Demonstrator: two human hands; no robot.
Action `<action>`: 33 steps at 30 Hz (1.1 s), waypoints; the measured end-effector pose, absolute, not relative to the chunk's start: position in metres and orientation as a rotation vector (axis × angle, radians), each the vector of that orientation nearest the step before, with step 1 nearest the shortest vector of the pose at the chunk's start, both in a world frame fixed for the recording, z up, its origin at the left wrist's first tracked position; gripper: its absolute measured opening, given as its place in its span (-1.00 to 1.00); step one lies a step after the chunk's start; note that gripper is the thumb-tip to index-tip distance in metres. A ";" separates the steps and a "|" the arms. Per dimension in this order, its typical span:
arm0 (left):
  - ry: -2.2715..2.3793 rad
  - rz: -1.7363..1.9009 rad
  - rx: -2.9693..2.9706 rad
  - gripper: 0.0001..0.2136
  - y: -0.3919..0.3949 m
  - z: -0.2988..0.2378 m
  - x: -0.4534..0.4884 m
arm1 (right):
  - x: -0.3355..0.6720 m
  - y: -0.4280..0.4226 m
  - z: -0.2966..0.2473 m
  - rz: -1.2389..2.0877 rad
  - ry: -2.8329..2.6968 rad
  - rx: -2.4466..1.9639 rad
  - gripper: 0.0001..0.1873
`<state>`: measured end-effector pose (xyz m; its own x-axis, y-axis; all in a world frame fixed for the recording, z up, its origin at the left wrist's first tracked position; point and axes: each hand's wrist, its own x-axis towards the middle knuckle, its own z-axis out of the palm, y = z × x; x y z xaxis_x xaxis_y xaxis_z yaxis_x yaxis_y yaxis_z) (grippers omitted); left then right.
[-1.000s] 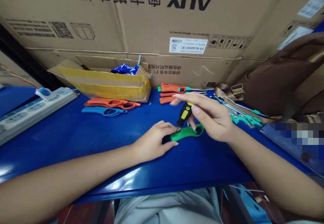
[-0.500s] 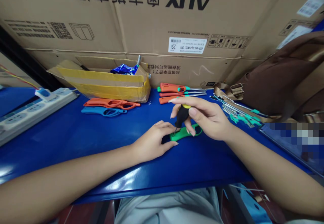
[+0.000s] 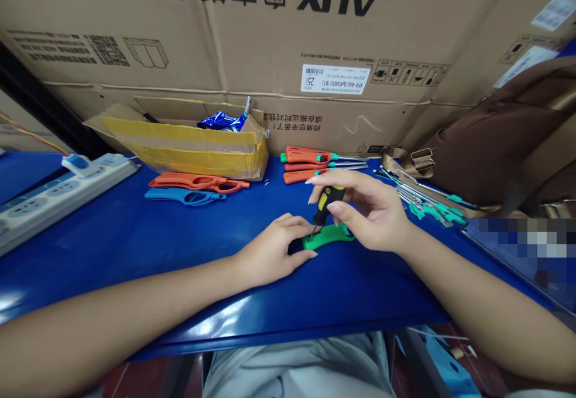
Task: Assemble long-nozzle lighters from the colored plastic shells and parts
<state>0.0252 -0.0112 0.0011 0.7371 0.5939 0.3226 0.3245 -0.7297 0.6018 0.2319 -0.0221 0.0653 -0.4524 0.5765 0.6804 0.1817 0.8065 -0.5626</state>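
A green lighter casing (image 3: 327, 237) lies flat on the blue table in front of me. My left hand (image 3: 275, 247) grips its left end between thumb and fingers, which hide that end. In my right hand (image 3: 366, 209) is a short screwdriver (image 3: 323, 209) with a black and yellow handle. It is tilted, and its thin shaft points down onto the casing close to my left fingertips. The tip is too small to make out.
Orange (image 3: 198, 182) and blue lighter casings (image 3: 184, 195) lie at the left, before a taped carton (image 3: 202, 155). Orange lighters (image 3: 308, 156) with metal tubes are at the back. Metal rods with green parts (image 3: 432, 203) lie right, near a brown bag (image 3: 490, 140). A power strip (image 3: 58, 191) stands left.
The screwdriver's handle has turned in my right fingers, and my thumb and fingers have shifted around it. My left hand and the green casing stay in place.
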 end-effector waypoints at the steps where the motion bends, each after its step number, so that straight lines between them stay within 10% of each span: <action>1: 0.689 0.698 2.419 -0.69 -0.011 0.001 0.025 | 0.230 -0.022 0.065 0.421 -2.024 -0.552 -0.71; 6: 0.685 0.707 2.423 -0.80 -0.011 0.000 0.025 | 0.231 -0.025 0.069 -0.013 -2.165 -0.495 -0.67; 13: 0.694 0.707 2.397 -0.83 -0.012 -0.001 0.025 | 0.230 -0.031 0.077 0.402 -2.237 -0.486 -0.64; 19: 0.691 0.722 2.401 -0.86 -0.013 0.001 0.026 | 0.235 -0.028 0.074 -0.144 -2.253 -0.510 -0.64; 26: 0.705 0.713 2.424 -0.79 -0.012 0.000 0.026 | 0.234 -0.026 0.072 0.337 -2.192 -0.544 -0.64; 33: 0.695 0.713 2.452 -0.75 -0.012 0.000 0.027 | 0.238 -0.023 0.072 -0.131 -2.242 -0.563 -0.66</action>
